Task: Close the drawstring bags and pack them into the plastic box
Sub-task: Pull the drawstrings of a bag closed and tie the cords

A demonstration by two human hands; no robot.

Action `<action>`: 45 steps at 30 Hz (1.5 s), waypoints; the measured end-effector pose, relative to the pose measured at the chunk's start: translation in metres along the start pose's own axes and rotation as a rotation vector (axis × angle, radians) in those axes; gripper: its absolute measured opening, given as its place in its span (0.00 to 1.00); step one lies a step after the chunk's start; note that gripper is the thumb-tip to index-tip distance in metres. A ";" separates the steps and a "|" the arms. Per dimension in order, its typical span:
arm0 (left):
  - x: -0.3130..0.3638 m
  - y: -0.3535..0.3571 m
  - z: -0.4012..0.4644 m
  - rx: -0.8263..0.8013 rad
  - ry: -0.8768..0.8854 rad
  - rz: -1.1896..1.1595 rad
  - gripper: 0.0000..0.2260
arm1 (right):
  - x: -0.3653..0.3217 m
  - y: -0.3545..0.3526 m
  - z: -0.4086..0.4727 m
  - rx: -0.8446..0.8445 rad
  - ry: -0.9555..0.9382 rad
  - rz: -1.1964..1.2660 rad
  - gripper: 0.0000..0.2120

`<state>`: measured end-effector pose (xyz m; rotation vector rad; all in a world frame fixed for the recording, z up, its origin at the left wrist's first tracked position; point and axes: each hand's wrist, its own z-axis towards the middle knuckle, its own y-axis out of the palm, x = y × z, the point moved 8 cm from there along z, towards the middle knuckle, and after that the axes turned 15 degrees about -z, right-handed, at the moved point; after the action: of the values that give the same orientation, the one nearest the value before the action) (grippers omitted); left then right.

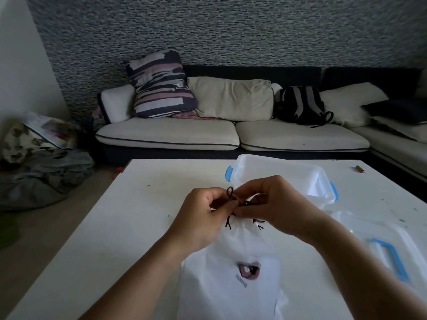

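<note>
Fingers: my left hand (203, 211) and right hand (275, 202) pinch the black cord (230, 195).
Bag (233, 273): neck gathered, bow unfinished.
Box (284, 174): beyond my fingers, open, awaiting it.

Dim room, soft daylight from the left, wide-angle bending, blurred edges

The drawstring bag (233, 273) lies on the table (115, 227); plastic box (284, 179) behind it, lid (381, 245) right.
</note>
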<state>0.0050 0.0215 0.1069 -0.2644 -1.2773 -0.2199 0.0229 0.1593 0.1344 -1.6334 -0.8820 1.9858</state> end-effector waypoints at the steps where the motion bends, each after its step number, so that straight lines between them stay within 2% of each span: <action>1: -0.001 0.001 -0.001 -0.004 -0.017 -0.002 0.08 | -0.002 0.000 0.000 0.010 -0.017 -0.086 0.08; 3: -0.003 0.001 -0.001 -0.004 -0.039 -0.006 0.09 | -0.002 -0.002 0.001 0.043 -0.031 -0.191 0.06; 8: -0.005 0.004 0.000 -0.041 -0.113 -0.097 0.12 | -0.001 -0.006 -0.001 0.103 -0.040 -0.245 0.04; 17: -0.010 0.019 -0.005 -0.133 -0.172 -0.166 0.05 | 0.017 -0.009 0.000 0.118 0.047 -0.043 0.04; 20: -0.011 0.015 -0.005 -0.081 -0.109 -0.062 0.08 | 0.017 -0.005 0.001 0.130 0.050 -0.012 0.03; 24: -0.008 -0.002 0.000 0.029 -0.086 -0.154 0.14 | 0.023 -0.007 0.002 0.155 0.075 0.058 0.04; 28: -0.002 -0.016 0.002 0.082 -0.051 -0.223 0.05 | 0.024 0.004 0.003 0.050 0.077 0.233 0.04; 35: 0.003 -0.012 0.003 0.088 0.039 -0.113 0.04 | 0.026 0.017 0.005 -0.030 0.058 0.455 0.09; 37: 0.008 -0.014 0.002 0.114 0.101 0.003 0.04 | 0.025 0.017 0.005 -0.010 0.062 0.453 0.09; 39: 0.010 -0.014 0.000 0.134 0.107 0.022 0.05 | 0.025 0.015 0.005 0.033 0.059 0.405 0.08; 42: 0.006 -0.011 -0.002 0.135 0.033 -0.054 0.06 | 0.020 0.012 0.005 0.101 0.036 0.314 0.08; 45: 0.005 -0.007 -0.005 0.124 -0.024 -0.165 0.04 | 0.014 0.014 0.006 0.096 0.022 0.276 0.10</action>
<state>0.0092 0.0136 0.1111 -0.0559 -1.3324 -0.2777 0.0152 0.1579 0.1149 -1.7975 -0.5675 2.1493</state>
